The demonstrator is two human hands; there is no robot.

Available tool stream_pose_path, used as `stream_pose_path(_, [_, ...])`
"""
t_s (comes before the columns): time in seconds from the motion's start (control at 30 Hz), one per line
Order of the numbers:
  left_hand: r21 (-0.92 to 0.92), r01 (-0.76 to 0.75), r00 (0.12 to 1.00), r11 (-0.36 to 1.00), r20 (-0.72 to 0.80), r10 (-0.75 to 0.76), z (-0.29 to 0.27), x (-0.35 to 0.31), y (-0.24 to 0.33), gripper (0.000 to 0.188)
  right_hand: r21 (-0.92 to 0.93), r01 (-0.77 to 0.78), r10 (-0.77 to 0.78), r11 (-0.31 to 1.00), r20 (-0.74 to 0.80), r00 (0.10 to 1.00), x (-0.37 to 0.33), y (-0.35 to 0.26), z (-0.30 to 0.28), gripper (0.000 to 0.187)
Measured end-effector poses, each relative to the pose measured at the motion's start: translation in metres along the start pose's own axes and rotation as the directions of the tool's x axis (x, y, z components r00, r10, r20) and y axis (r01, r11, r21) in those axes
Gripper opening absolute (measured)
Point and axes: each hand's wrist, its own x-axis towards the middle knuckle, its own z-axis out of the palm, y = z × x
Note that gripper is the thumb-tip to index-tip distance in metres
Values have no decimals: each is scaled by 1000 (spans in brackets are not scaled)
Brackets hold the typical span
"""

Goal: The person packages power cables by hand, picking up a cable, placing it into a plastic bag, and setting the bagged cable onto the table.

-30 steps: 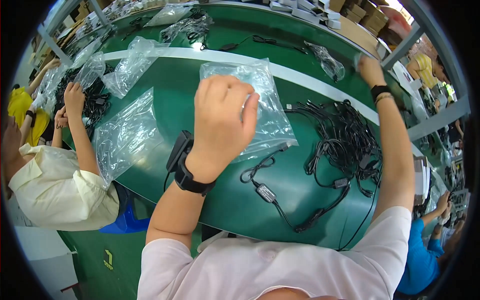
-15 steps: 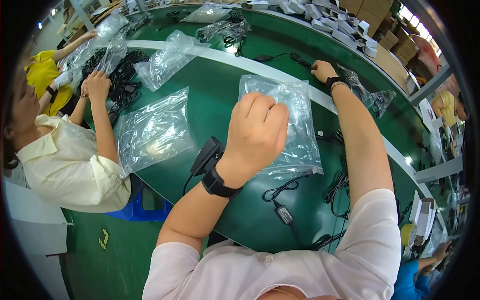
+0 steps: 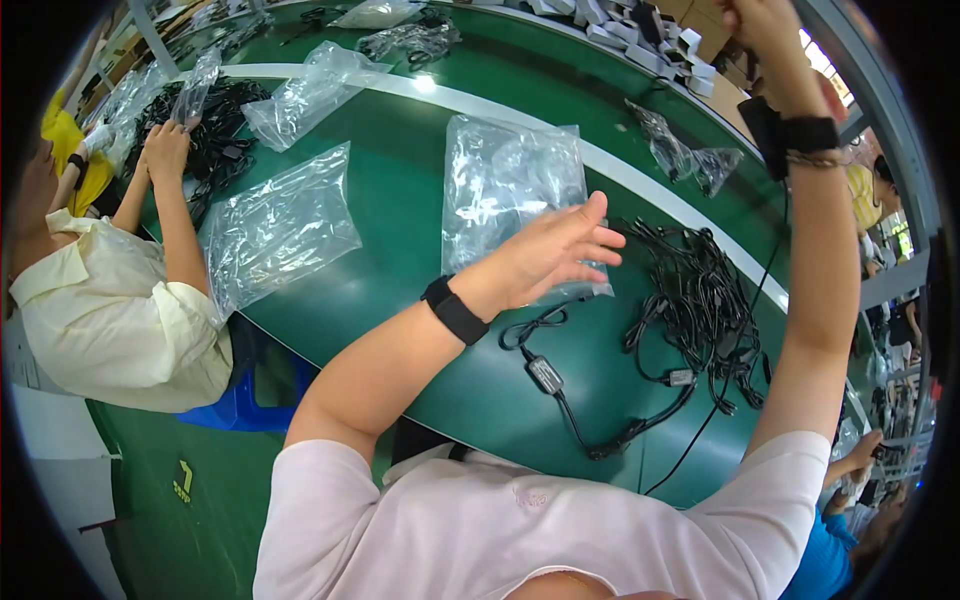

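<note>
My left hand (image 3: 560, 250) is open, its fingers spread over the lower right part of a clear plastic bag (image 3: 490, 190). Whether it touches the bag, I cannot tell. Just below lies a black cable with a small inline box (image 3: 545, 375). My right hand (image 3: 768, 28) is raised at the upper right, partly cut off by the picture's edge; its grip and anything in it cannot be made out. A black device (image 3: 763, 138) sits at that wrist, with a thin cord hanging down. Between my forearms lies a heap of black cables (image 3: 700, 310).
A second clear bag (image 3: 285, 230) lies to the left, beside a co-worker in a pale shirt (image 3: 120, 310) handling bundled black cables. Beyond the pale strip (image 3: 660, 215), bagged cables (image 3: 665, 145) rest on the green surface. White boxes (image 3: 640, 45) are piled at the back.
My right hand has risen from the far green surface, where the black cable beside it no longer shows. My left hand has turned, opened and moved lower right; the cable heap is now uncovered.
</note>
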Motion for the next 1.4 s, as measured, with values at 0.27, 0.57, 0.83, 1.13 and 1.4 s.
stream_pose_path(0.27, [-519,356,904,777,401,-147,17,-5,-18,101,13,-2,3,1000,-76,997,-90,-88,-37,18])
stream_pose_path(0.57, [-123,43,921,991,389,8,21,-15,-6,89,123,-96,82,988,116,990,-141,-49,-75,28])
stream_pose_path(0.83, [-837,-203,948,508,-38,317,-34,-3,32,42,-13,-228,227,974,182,957,-152,-43,-103,21])
stream_pose_path(1.13, [-14,-176,984,984,-23,176,-27,-24,48,40,-53,-236,241,970,250,938,-164,-33,-91,16])
stream_pose_path(1.4, [542,-120,979,832,205,8,4,-20,24,31,-157,-11,73,988,402,913,-139,-61,-46,15])
